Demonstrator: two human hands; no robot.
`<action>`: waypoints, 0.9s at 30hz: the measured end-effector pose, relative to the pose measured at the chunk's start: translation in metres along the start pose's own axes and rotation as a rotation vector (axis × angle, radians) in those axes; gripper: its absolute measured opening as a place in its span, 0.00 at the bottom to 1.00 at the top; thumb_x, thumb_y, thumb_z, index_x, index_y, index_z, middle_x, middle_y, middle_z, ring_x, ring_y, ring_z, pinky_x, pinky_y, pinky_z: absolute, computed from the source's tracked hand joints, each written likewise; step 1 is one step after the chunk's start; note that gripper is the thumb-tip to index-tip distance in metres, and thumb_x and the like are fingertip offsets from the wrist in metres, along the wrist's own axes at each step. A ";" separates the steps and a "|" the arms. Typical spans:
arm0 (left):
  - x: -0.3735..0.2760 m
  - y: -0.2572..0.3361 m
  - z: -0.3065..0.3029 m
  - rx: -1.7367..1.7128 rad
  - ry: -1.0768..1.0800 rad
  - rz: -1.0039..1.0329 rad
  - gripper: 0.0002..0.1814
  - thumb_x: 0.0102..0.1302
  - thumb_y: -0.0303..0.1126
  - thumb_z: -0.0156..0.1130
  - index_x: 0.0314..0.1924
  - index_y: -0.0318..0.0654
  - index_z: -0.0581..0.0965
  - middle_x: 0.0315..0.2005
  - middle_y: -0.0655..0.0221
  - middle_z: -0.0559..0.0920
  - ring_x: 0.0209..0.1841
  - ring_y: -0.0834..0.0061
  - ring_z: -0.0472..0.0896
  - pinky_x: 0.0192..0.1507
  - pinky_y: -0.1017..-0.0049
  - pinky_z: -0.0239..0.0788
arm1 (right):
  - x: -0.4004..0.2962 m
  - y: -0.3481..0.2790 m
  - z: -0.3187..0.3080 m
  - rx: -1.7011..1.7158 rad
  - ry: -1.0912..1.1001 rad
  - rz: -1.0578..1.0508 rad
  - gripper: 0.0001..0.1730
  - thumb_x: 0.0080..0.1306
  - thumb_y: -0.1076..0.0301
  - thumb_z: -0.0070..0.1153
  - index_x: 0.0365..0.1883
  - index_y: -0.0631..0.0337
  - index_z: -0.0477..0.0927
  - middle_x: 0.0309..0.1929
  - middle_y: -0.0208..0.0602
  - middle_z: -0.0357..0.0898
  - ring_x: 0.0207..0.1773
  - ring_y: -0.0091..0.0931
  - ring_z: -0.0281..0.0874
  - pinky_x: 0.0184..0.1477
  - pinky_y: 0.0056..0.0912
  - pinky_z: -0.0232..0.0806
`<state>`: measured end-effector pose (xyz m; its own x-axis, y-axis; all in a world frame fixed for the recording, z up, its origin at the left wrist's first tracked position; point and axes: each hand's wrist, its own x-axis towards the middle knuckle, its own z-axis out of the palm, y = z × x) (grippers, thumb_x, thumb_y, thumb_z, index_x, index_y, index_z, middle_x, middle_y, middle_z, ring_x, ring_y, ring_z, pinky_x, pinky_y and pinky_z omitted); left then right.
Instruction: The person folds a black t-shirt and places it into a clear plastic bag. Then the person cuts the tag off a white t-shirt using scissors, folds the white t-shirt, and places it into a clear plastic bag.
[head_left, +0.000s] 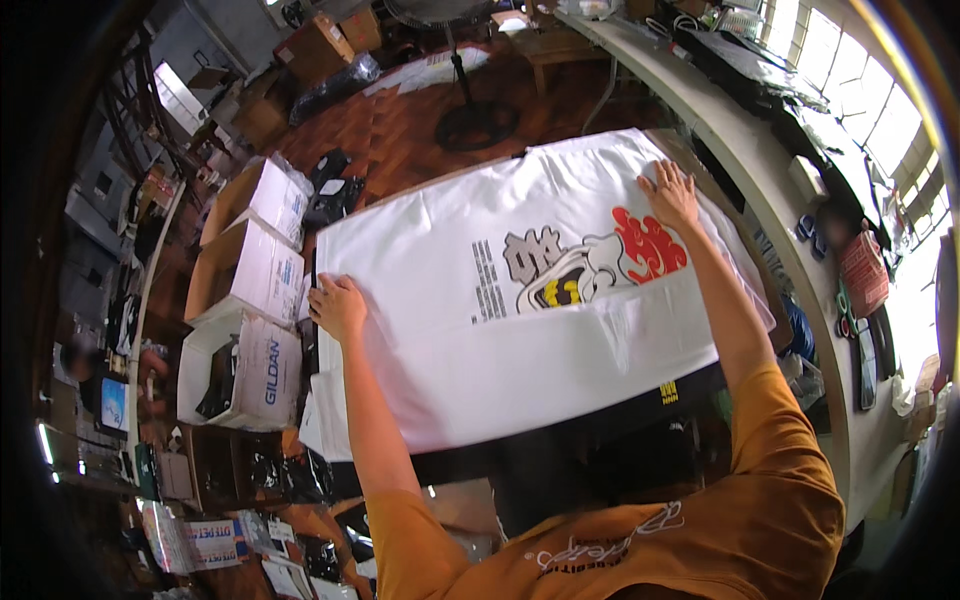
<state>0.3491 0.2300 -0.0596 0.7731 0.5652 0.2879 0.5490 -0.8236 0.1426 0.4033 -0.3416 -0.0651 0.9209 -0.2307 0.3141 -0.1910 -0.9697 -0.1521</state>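
Observation:
A white printed T-shirt (420, 345), partly folded, lies spread over a table in front of me. Its print shows a face with yellow teeth, red flame-like shapes, grey lettering and small lines of text; a fold covers the print's near side. My left hand (340, 304) rests on the shirt near its left edge, fingers bent over the cloth. My right hand (670, 196) lies flat with fingers apart on the far right part of the shirt, beyond the red print. Black fabric with a yellow mark (670, 393) shows below the shirt's near edge.
Open cardboard boxes (281, 367) stand left of the table, one holding dark items. A pedestal fan (477, 124) stands on the floor beyond. Along the right runs a long counter (750, 157) with scissors (846, 315) and other things. Plastic-wrapped packs (214, 541) lie at lower left.

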 end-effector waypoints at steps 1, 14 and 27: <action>0.008 0.007 -0.006 -0.009 0.005 -0.050 0.25 0.67 0.46 0.42 0.61 0.44 0.66 0.58 0.58 0.70 0.62 0.53 0.64 0.60 0.53 0.57 | 0.007 -0.009 0.000 0.039 0.001 0.027 0.34 0.68 0.42 0.38 0.65 0.55 0.62 0.70 0.36 0.55 0.74 0.31 0.46 0.72 0.49 0.38; 0.079 0.002 -0.005 -0.304 0.042 -0.274 0.42 0.54 0.69 0.52 0.49 0.35 0.77 0.48 0.55 0.79 0.51 0.54 0.77 0.50 0.55 0.67 | 0.082 -0.031 0.007 0.226 0.135 0.332 0.23 0.61 0.46 0.51 0.45 0.51 0.82 0.54 0.39 0.73 0.61 0.38 0.63 0.59 0.53 0.56; 0.108 -0.023 0.033 -0.939 0.136 0.094 0.24 0.60 0.35 0.63 0.54 0.30 0.71 0.46 0.57 0.78 0.47 0.65 0.75 0.51 0.70 0.65 | 0.127 -0.027 0.022 0.441 0.048 0.312 0.17 0.58 0.58 0.56 0.42 0.59 0.80 0.45 0.45 0.80 0.51 0.40 0.77 0.51 0.43 0.69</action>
<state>0.4302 0.3111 -0.0631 0.7253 0.5330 0.4357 -0.0385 -0.6005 0.7987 0.5333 -0.3426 -0.0421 0.8248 -0.5156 0.2320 -0.2828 -0.7315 -0.6204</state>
